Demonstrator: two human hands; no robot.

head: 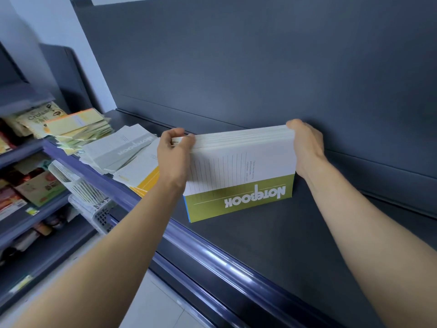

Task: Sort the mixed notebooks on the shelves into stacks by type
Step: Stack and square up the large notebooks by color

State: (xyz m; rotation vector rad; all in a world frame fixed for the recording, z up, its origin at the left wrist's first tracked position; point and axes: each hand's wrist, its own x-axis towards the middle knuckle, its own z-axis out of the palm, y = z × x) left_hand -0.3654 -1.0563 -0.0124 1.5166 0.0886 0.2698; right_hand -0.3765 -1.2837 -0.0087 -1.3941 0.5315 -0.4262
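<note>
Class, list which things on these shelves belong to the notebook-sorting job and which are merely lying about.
Job: green notebooks, gripped on edge by left hand and right hand; grey notebooks; orange-banded notebook; pale yellow stack.
Lying about: snack packets; boxed goods.

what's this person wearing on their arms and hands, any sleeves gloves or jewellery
Nothing that shows. The left hand and right hand have no gloves, rings or watch in view; the left forearm and right forearm are uncovered to the frame edge, no sleeve visible.

Green-and-white notebook bundle (pixel 241 176) upright on shelf (title upside down), mixed notebooks (pixel 118 150) leftward
</note>
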